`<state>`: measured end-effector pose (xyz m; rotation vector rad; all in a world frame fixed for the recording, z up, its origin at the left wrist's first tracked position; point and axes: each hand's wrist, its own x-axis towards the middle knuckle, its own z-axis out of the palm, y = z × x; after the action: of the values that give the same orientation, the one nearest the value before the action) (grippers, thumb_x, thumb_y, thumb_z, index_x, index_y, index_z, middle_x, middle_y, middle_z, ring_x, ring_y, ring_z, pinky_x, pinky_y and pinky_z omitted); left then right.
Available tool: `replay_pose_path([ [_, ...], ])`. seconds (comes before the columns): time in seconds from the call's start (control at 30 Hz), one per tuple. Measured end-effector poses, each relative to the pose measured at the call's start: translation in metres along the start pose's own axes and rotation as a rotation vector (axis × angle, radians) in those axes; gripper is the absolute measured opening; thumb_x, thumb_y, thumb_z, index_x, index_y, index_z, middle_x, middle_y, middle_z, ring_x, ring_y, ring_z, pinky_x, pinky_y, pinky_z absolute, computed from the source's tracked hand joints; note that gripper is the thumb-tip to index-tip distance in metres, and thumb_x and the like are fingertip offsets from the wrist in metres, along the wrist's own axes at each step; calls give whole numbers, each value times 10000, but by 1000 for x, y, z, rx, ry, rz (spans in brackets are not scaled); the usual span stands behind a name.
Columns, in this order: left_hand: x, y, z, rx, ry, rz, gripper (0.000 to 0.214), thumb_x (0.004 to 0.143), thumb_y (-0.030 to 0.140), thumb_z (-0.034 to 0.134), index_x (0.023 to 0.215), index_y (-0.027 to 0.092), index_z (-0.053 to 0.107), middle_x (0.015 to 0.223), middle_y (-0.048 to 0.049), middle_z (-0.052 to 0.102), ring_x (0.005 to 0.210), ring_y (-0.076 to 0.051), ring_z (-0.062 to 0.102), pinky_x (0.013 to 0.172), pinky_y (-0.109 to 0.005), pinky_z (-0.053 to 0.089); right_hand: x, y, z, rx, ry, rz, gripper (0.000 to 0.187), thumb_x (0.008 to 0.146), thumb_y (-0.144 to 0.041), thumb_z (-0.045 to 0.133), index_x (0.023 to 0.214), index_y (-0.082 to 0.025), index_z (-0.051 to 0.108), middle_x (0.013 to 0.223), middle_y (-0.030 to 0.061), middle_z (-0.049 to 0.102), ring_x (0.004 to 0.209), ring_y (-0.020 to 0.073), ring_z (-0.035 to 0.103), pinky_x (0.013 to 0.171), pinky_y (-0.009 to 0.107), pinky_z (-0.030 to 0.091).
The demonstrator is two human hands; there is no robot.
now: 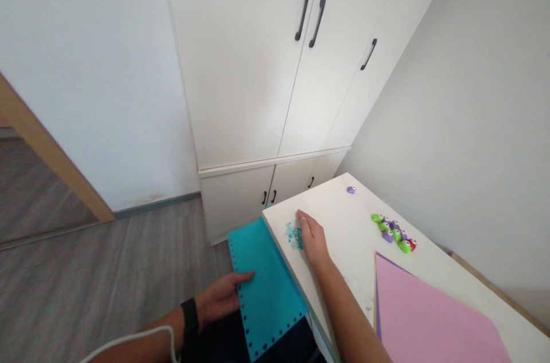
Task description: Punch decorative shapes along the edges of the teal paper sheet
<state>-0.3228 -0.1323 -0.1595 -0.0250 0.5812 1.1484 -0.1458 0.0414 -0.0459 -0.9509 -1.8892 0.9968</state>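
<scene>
My left hand (219,297) grips the left edge of a teal foam sheet (264,283) with punched holes along its borders, held below the edge of the white table (344,208). My right hand (313,240) lies flat on the table near its left edge, fingers together and stretched out. Its side touches a small heap of teal punched-out bits (293,235). A black band is on my left wrist.
Several small green, purple and red craft punches (394,232) lie in a cluster on the table, with a single purple punch (351,189) farther back. Pink sheets (429,317) lie at the near right. White cabinets (258,65) stand ahead; grey wood floor on the left.
</scene>
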Motion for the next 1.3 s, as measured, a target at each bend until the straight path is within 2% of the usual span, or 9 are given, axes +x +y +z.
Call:
replay_pose_path([
  [0.17, 6, -5, 4, 5, -17, -5, 712, 829, 151, 695, 1455, 20, 381, 1257, -228, 663, 1235, -367, 576, 1090, -479, 403, 0, 0, 0, -24, 1, -1, 519, 964, -498, 402, 1213, -146, 691, 1296, 115, 658, 1235, 257, 581, 1123, 439, 363],
  [0.37, 2, -2, 15, -19, -18, -4, 727, 809, 160, 684, 1458, 27, 384, 1259, -223, 664, 1250, -377, 562, 1074, -492, 417, -5, -9, 5, 1, -49, -17, 492, 973, -477, 399, 1211, -164, 694, 1288, 101, 665, 1237, 247, 583, 1122, 430, 372],
  [0.5, -5, 3, 23, -62, -45, -27, 652, 788, 135, 621, 1405, 15, 448, 1251, -223, 667, 1238, -390, 569, 1065, -514, 420, -10, -17, 10, 22, -81, -17, 475, 972, -479, 410, 1203, -182, 701, 1284, 88, 669, 1232, 245, 587, 1121, 430, 374],
  [0.7, -7, 8, 36, -61, -35, -39, 592, 733, 155, 609, 1319, 86, 558, 1206, -181, 700, 1188, -432, 596, 1021, -580, 435, -18, -28, 15, 18, -146, -28, 456, 980, -461, 405, 1237, -206, 682, 1315, 72, 650, 1253, 238, 570, 1130, 422, 364],
  [0.87, -5, 10, 43, -57, -75, -29, 544, 734, 185, 590, 1270, 97, 600, 1150, -160, 728, 1136, -433, 629, 996, -585, 449, -20, -33, 14, -10, -166, -39, 453, 994, -436, 383, 1248, -200, 675, 1330, 79, 639, 1263, 233, 561, 1136, 416, 356],
  [1.03, -10, 12, 42, -36, -76, 41, 561, 741, 200, 573, 1296, 120, 587, 1110, -123, 745, 1100, -409, 656, 982, -582, 458, -21, -33, 14, 9, -164, -42, 448, 994, -429, 387, 1243, -193, 676, 1318, 79, 647, 1255, 223, 568, 1131, 406, 362],
  [1.17, -14, 14, 37, -13, -95, 28, 612, 726, 142, 575, 1337, 120, 555, 1116, -118, 743, 1109, -398, 654, 998, -572, 447, -20, -31, 14, 19, -149, -25, 447, 989, -442, 399, 1234, -197, 681, 1316, 76, 649, 1249, 224, 573, 1127, 409, 368],
  [1.3, -18, 15, 29, 13, -93, 43, 644, 745, 161, 603, 1380, 105, 511, 1146, -129, 730, 1166, -387, 623, 1020, -545, 439, -20, -29, 14, 44, -132, 0, 441, 980, -454, 408, 1213, -212, 695, 1302, 65, 659, 1238, 224, 581, 1121, 407, 373],
])
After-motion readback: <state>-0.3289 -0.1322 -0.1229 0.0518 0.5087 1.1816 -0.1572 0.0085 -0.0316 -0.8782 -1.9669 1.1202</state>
